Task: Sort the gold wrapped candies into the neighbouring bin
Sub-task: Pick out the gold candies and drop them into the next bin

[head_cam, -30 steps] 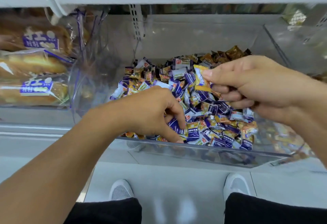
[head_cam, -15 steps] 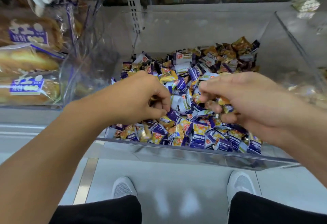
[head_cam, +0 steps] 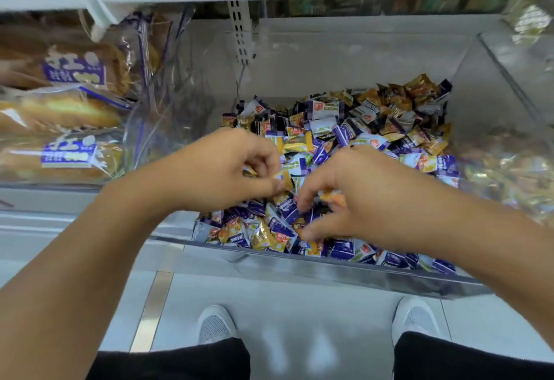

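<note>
Nearest the camera, two grey shoes [head_cam: 216, 324] stand on the pale floor below the clear candy bin [head_cam: 344, 271], whose front wall juts out over them. Just above that front wall, both hands are down in the heap of wrapped candies [head_cam: 374, 127] that fills the bin. The left hand [head_cam: 221, 169] has its fingers curled, thumb and forefinger pinching a gold wrapped candy [head_cam: 286, 177] over the middle of the bin. The right hand [head_cam: 368, 196] is also curled, fingertips bent down among the purple and white wrappers near the front wall, with a blurred orange-gold piece [head_cam: 334, 198] under its fingers; motion blur makes it impossible to tell whether it actually grips that piece. More gold and brown wrappers lie at the back right corner of the bin. Right of the bin, behind a clear divider, sits the neighbouring bin [head_cam: 515, 175] holding pale gold candies. Left of the bin lie bagged bread loaves [head_cam: 60, 115].
</note>
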The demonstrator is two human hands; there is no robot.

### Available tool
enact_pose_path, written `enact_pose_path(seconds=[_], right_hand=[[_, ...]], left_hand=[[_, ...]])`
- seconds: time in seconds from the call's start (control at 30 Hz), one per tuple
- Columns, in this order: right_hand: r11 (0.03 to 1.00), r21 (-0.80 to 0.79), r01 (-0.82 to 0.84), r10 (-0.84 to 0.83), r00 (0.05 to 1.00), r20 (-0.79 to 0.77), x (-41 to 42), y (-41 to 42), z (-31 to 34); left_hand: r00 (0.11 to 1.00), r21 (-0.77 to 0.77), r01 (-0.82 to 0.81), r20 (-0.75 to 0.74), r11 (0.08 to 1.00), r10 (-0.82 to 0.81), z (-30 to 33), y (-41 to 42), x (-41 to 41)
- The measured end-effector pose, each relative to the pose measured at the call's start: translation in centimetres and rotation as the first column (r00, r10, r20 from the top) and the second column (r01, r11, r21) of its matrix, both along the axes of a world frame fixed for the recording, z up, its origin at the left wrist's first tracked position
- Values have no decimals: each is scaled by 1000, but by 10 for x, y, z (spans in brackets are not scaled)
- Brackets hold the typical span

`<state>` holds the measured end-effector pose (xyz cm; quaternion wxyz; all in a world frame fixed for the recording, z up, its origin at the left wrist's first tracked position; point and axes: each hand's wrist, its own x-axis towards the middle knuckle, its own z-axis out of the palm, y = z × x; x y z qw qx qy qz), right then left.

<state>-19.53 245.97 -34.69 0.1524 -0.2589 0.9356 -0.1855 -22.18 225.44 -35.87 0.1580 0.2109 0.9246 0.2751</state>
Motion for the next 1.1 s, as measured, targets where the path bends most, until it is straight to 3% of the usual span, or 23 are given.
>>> enact_pose_path(seconds=[0.13,0.2,0.27,0.37,0.47,0.53,0.6,0.67,0.73,0.77,0.83,0.9,0.97,1.03,1.07,1.1], right_hand=[[960,245,-138,153,987,-42,11,-16,-2],[944,311,-115,146,986,-80,10,-18,-4],[931,350,-100,144,984,-101,8,-19,-7],[963,258,-82,110,989,-95,4,-15,-7],[996,71,-51,49,999,21,-8,0,3],[990,-115,79,-63,988,140,-12,11,11],[876,-367,314,-164,908,387,-13,17,16],[682,-508,525,-134,774,619,-12,16,20],[509,-545,666,-56,657,751,-11,12,22],[442,-549,710,-11,616,788,-12,10,24],[350,-538,767,74,549,832,-14,6,24],[265,-477,838,106,466,878,-20,2,19],[196,-403,894,9,410,912,-26,-4,12],[202,-459,865,-168,492,854,-33,-10,5],[301,-549,780,-294,624,725,-36,-12,2],[480,-607,633,-409,774,483,-38,-15,-1]], left_hand=[[970,124,-239,-6,963,242,1,1,4],[972,87,-225,-49,971,229,7,1,5],[995,28,-102,17,994,101,13,0,8],[983,-148,121,158,982,-98,16,-3,15],[974,-287,171,194,942,-117,5,-4,14],[972,-286,158,214,945,-97,0,-7,11],[977,-234,140,189,962,-96,1,-11,9],[992,-119,105,81,987,-96,7,-10,10],[996,164,-66,69,984,56,14,-3,13],[969,328,-235,155,915,193,17,0,13],[813,546,-577,454,607,365,19,5,8],[648,584,-760,713,284,268,19,7,1],[537,537,-843,836,33,107,17,10,-3],[492,494,-859,869,-136,54,13,12,-7],[488,489,-850,871,-196,55,10,12,-9],[493,494,-835,867,-242,69,8,12,-11]])
